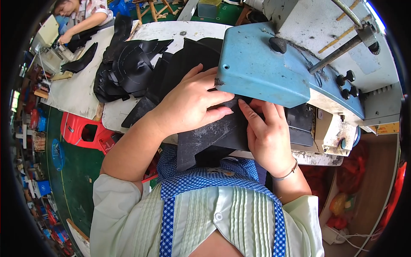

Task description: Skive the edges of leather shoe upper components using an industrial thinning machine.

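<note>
Apron: blue check [184,190], nearest the body, with the near tip of the black piece hanging just in front of it.
Black piece: flat, scuffed [209,133], beneath both hands, its near end seeming to overhang the table [321,159].
Long axis: seems to run from that near-left tip away and rightward toward the machine; hands and other black material cover too much to be sure.
Right hand: the right hand [269,132], bracelet [292,170] at its wrist, rests fingers on the piece's right side; whether it also pinches an edge, I cannot tell.
Left hand: the left hand [192,100] lies spread and unclenched over the black material, thumb pointing right.
Piece to hands: directly under the fingers, its bare near part lying between the hands and bodyward; the left reaches farther from the body, the right is nearer the right edge.
Machine: blue head [265,64] just beyond the fingertips, overhanging some; what lies beneath it is hidden.
Stool: red [70,128], left of the table, lower down.
Pile: black cut parts [128,64], beyond the left hand.
Co-worker: a hand [65,38] at another machine, far left.
</note>
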{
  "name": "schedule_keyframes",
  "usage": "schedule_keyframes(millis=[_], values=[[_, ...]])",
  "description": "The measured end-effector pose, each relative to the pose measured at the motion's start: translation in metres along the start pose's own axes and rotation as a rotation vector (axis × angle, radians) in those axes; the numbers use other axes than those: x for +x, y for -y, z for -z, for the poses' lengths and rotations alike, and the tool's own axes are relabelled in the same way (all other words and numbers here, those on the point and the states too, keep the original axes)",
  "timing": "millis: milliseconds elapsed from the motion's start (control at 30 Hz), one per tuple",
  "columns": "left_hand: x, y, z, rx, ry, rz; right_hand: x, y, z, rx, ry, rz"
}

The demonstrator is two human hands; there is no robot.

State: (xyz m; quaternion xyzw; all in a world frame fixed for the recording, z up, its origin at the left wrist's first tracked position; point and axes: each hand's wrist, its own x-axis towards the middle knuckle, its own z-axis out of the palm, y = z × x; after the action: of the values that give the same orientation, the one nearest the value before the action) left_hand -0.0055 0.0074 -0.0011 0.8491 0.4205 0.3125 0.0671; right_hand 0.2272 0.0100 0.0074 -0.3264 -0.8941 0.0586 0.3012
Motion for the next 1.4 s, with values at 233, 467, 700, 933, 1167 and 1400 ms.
schedule_keyframes(millis=[233,467,700,933,1167,1400], values=[[0.006,0.002,0.001,0.019,0.012,0.028,0.002,-0.002,-0.001,-0.005,0.028,-0.002],[0.009,0.008,0.001,0.076,0.006,0.062,0.002,0.001,0.001,-0.009,0.033,-0.034],[0.016,0.02,0.002,0.0,-0.046,0.103,0.002,-0.001,0.0,0.0,0.024,-0.032],[0.023,0.033,0.005,0.016,-0.011,0.204,0.001,-0.002,0.0,0.024,0.005,-0.03],[-0.012,0.029,0.024,0.144,0.059,0.212,-0.009,-0.01,0.0,0.205,-0.066,-0.046],[-0.057,-0.004,0.041,-0.203,0.112,0.152,0.014,0.023,0.009,0.017,0.337,0.18]])
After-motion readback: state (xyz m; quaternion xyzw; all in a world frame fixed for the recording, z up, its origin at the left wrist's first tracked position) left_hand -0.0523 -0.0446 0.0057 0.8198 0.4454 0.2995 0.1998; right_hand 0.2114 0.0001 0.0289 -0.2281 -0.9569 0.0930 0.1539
